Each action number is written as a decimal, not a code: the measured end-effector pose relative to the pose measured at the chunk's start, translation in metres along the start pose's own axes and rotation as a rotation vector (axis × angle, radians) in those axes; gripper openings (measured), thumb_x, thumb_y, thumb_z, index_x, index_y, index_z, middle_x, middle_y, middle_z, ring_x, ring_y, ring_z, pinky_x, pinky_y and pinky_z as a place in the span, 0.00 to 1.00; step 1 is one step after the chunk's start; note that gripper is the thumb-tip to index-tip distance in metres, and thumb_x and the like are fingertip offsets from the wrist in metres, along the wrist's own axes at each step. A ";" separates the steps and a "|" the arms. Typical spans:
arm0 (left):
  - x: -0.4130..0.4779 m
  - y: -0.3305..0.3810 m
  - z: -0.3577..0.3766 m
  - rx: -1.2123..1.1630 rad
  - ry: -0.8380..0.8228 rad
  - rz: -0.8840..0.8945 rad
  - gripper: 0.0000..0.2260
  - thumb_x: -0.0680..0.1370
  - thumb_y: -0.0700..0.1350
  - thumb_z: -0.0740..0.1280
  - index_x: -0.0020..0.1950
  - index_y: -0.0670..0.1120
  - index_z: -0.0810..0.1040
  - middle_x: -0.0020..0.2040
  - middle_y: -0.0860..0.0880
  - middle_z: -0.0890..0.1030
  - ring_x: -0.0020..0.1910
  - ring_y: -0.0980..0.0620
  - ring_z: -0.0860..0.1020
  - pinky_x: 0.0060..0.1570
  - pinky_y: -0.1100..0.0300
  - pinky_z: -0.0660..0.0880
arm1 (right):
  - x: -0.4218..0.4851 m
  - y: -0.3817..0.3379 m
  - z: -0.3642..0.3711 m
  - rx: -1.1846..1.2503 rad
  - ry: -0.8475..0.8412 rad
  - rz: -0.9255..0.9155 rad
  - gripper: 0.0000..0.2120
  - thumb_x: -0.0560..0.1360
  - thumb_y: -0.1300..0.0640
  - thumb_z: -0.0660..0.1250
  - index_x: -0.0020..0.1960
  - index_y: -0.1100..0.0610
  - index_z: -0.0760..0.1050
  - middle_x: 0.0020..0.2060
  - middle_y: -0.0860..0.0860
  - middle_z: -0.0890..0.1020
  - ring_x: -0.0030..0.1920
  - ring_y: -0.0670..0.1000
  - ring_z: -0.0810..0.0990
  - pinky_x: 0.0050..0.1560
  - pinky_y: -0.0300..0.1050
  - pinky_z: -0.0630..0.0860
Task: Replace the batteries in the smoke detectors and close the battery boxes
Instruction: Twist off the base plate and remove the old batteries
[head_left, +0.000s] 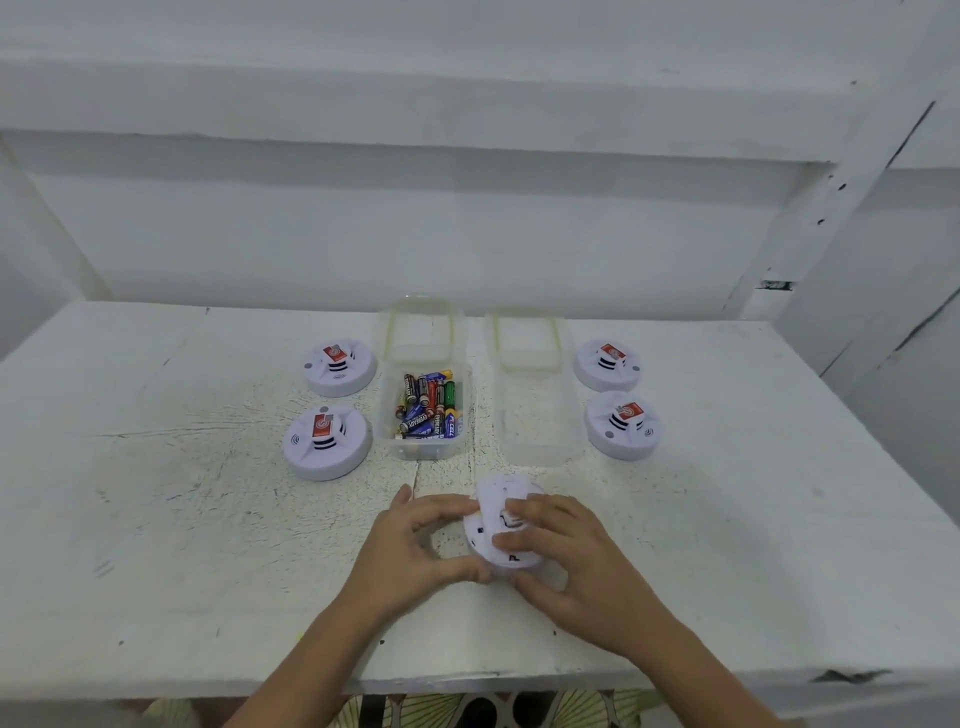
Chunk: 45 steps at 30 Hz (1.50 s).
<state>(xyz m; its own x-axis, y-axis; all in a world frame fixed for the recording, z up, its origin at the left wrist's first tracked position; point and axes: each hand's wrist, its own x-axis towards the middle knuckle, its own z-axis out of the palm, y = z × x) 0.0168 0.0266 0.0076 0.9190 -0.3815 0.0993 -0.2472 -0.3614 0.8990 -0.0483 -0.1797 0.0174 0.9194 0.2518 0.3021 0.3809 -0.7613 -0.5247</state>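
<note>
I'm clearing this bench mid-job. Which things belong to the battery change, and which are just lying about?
Job: held detector, gripped by left hand and right hand; far-left detector, near-left detector, far-right detector, near-right detector; battery box; empty clear box, probably for old cells.
Lying about: patterned cloth below the table edge.

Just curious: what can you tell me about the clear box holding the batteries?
The battery box is a clear plastic tub, open, its yellow-rimmed lid lying behind it. It holds a loose jumble of blue, black, red and green batteries. It stands on the white table, between two smoke detectors to the left and an empty clear box to the right, touching neither.
</note>
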 end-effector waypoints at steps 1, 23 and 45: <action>-0.001 0.002 0.001 -0.003 -0.012 -0.005 0.29 0.51 0.62 0.79 0.51 0.58 0.83 0.53 0.70 0.80 0.56 0.70 0.76 0.76 0.49 0.47 | -0.001 -0.001 -0.001 -0.007 -0.004 0.007 0.12 0.73 0.44 0.66 0.55 0.43 0.79 0.62 0.40 0.76 0.64 0.41 0.67 0.65 0.38 0.63; 0.015 0.019 0.017 0.422 -0.246 0.011 0.50 0.51 0.75 0.70 0.64 0.59 0.52 0.54 0.72 0.68 0.55 0.71 0.70 0.71 0.45 0.31 | 0.033 0.005 -0.031 -0.176 -0.355 0.014 0.16 0.75 0.45 0.63 0.52 0.57 0.75 0.72 0.51 0.68 0.74 0.49 0.61 0.71 0.34 0.48; 0.025 0.013 0.016 0.342 -0.267 -0.010 0.45 0.51 0.71 0.71 0.65 0.67 0.60 0.50 0.73 0.72 0.51 0.82 0.65 0.68 0.61 0.37 | 0.039 -0.007 -0.033 -0.125 -0.500 0.140 0.24 0.81 0.55 0.58 0.75 0.51 0.57 0.72 0.45 0.64 0.67 0.50 0.66 0.52 0.35 0.61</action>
<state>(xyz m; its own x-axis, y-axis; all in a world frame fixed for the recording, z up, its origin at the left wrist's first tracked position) 0.0314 -0.0015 0.0151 0.8213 -0.5670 -0.0630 -0.3673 -0.6100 0.7021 -0.0187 -0.1847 0.0592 0.9067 0.3736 -0.1958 0.2649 -0.8657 -0.4248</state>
